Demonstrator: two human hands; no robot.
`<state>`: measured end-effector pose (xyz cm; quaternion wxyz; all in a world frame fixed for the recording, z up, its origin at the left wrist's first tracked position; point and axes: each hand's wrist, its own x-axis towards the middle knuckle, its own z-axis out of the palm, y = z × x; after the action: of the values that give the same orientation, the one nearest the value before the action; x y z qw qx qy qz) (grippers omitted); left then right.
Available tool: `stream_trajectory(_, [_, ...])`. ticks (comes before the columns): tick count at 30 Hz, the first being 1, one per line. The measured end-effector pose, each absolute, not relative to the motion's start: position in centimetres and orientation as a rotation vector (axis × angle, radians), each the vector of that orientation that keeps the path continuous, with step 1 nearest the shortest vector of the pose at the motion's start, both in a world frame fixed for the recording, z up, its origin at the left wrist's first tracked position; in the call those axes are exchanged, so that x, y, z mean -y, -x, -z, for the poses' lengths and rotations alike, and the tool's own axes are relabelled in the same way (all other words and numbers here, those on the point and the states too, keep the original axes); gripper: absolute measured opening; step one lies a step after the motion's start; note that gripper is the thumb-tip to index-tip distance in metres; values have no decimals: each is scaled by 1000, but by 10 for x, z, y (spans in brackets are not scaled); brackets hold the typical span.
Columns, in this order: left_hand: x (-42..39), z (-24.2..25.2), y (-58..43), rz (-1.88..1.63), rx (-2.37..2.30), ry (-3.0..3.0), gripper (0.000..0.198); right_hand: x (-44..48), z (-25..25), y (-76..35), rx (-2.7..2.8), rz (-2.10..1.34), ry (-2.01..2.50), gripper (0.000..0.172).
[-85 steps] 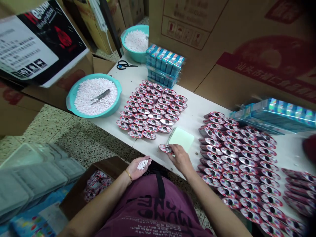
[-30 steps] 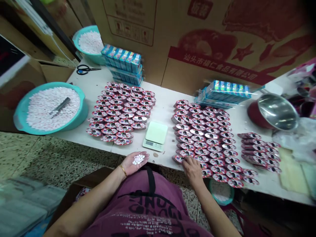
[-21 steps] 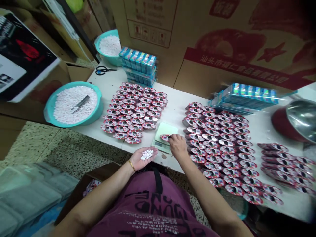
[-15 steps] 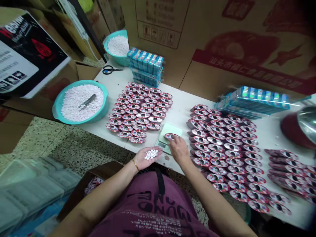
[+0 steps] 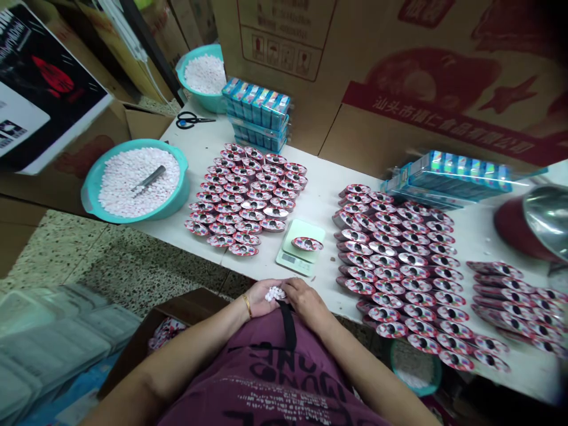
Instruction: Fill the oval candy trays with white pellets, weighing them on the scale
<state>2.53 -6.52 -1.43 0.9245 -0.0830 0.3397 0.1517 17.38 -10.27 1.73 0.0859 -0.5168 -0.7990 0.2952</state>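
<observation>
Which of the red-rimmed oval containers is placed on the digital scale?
The lone container on the pale green digital scale, apart from all groups; the grouped containers sit directly on the white table.

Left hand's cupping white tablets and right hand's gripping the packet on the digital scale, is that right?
Not quite. The head view shows the right hand beside the white tablets cupped in the left hand, clear of the packet on the digital scale.
</observation>
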Motion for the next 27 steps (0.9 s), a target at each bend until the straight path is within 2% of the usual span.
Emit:
stream_trajectory(11, [46,12,-53,-302,-797,94,13,84,-20,-189,2088,-918,1727,18])
stream_trajectory(20, [17,2,-48,-406,-676,64,29,30,-22,-223,1763,-696,1847,17])
stream_trajectory(27, [31,3,-25,-427,-715,122,29,28,-11,-242,1536,-750,1855,22])
